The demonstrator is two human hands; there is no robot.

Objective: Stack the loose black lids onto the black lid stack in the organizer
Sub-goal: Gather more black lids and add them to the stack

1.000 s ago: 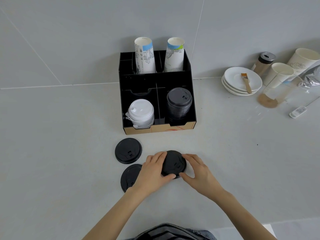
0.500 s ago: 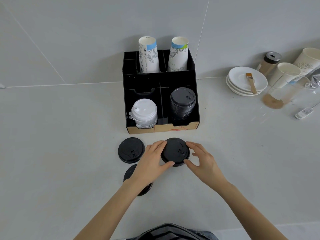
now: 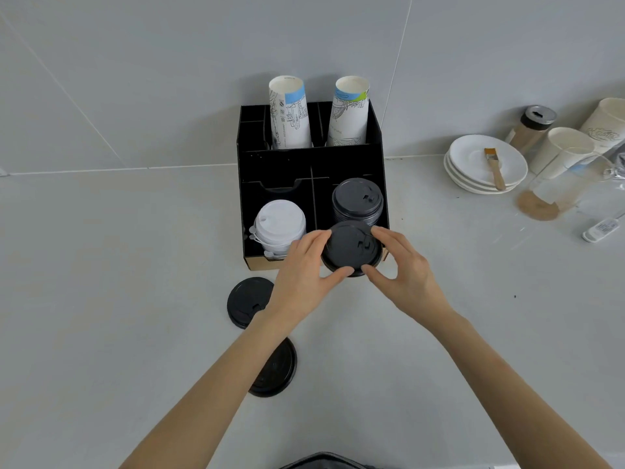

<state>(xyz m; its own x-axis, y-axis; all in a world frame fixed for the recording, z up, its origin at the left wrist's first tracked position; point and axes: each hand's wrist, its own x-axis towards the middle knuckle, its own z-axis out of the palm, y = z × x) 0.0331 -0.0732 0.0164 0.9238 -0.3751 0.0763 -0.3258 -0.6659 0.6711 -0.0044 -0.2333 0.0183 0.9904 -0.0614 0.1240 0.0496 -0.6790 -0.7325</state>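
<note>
A black lid (image 3: 350,247) is held between both hands in front of the organizer (image 3: 313,160), over its front edge and just short of the black lid stack (image 3: 357,201). The left hand (image 3: 304,272) grips the lid's left rim with fingers on its far side and thumb on the near edge; the right hand (image 3: 402,265) pinches the right rim the same way. The lid sits top side up, tilted slightly toward the camera.

Two loose black lids remain on the bench (image 3: 101,299): one (image 3: 247,301) just left of the left wrist, and another (image 3: 275,370) nearer the person, partly hidden under the left forearm.

The organizer's front right compartment holds the black lid stack, the front left a stack of white lids (image 3: 279,225). Two back compartments each hold a column of printed paper cups (image 3: 289,113), standing upright.
</note>
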